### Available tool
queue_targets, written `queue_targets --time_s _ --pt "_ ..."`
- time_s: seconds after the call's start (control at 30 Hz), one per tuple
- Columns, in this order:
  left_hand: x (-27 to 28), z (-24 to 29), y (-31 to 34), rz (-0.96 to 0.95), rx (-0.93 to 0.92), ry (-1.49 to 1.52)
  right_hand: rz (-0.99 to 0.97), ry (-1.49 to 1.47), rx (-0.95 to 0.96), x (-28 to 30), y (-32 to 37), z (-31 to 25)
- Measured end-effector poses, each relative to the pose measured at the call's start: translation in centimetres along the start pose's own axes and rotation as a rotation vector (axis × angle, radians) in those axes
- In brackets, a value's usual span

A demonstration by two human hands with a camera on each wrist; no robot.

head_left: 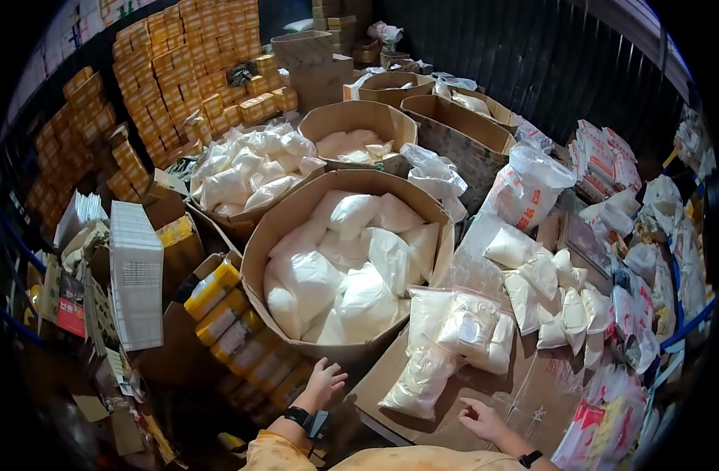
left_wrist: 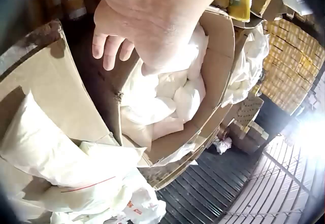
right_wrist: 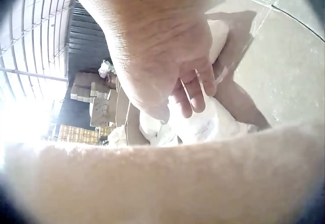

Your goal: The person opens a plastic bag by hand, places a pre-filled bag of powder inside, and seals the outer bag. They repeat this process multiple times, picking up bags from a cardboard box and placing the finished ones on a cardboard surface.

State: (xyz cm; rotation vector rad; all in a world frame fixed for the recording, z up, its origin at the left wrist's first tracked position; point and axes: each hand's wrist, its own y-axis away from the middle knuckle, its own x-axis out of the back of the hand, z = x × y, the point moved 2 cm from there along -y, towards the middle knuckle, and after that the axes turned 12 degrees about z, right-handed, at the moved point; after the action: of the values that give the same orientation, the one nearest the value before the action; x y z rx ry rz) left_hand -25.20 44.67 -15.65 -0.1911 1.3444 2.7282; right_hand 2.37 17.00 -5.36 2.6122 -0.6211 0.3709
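My left hand hovers just in front of the large octagonal cardboard box, its fingers loosely spread and holding nothing. Plump clear bags of cream-white powder fill that box. Over the flat cardboard on the right is my right hand, thumb and fingers relaxed, with nothing in its grasp. Closest to it lies a filled powder bag, beside a zip-top powder bag and others heaped together. The right wrist view shows the fingers bent slightly near a white bag.
Smaller powder bags spread over the right side of the cardboard. Behind the large box stand another heaped box and a partly filled one. Yellow packs and a white plastic basket stand at left.
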Motion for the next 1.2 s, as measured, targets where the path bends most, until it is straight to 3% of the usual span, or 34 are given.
queue_targets --time_s 0.2,0.3,0.37,0.43,0.5,0.6,0.7,0.77,0.83,0.9,0.93,1.07,1.2 --pt "-1.6 -0.1 0.7 -0.048 -0.193 -0.275 0.044 0.052 0.06 0.7 0.5 1.1" --pt "-5.3 -0.6 1.0 -0.235 -0.312 -0.33 0.117 0.117 0.134 1.8 1.6 3.5" --pt "-8.7 -1.4 2.6 -0.353 -0.474 -0.464 0.186 0.068 0.082 2.6 3.2 3.1" --pt "-10.8 -4.0 1.5 -0.339 -0.472 -0.632 0.236 0.024 0.015 3.6 5.3 4.3" --pt "-13.6 -5.9 2.3 -0.33 -0.628 -0.666 0.279 0.001 -0.021 4.3 7.7 5.7" --pt "-16.1 -8.7 -0.7 -0.231 -1.031 -0.968 0.335 0.013 -0.082 5.1 11.3 8.9" --pt "-16.5 -10.9 -2.3 -0.218 -1.023 -0.698 0.401 -0.005 -0.037 5.1 14.1 13.8" --pt "-16.0 -10.7 -2.1 -0.107 -0.901 -0.774 0.429 -0.071 -0.209 5.4 15.6 14.5" --pt "-16.4 -10.9 -2.0 -0.224 -0.688 -0.75 0.422 0.004 -0.244 5.8 16.7 14.7" --pt "-16.4 -10.5 -2.1 -0.521 -0.405 -0.629 0.388 0.068 -0.226 6.0 17.0 13.9" --pt "-16.0 -11.3 -2.3 -0.559 -0.099 -0.474 0.366 0.076 -0.233 5.9 17.0 14.0" --pt "-16.3 -12.8 1.2 -0.54 -0.166 -0.331 0.254 -0.108 -0.371 5.5 14.8 12.8" --pt "-16.2 -15.1 2.1 -0.563 -0.118 -0.271 0.261 -0.121 -0.224 3.7 7.4 17.4"
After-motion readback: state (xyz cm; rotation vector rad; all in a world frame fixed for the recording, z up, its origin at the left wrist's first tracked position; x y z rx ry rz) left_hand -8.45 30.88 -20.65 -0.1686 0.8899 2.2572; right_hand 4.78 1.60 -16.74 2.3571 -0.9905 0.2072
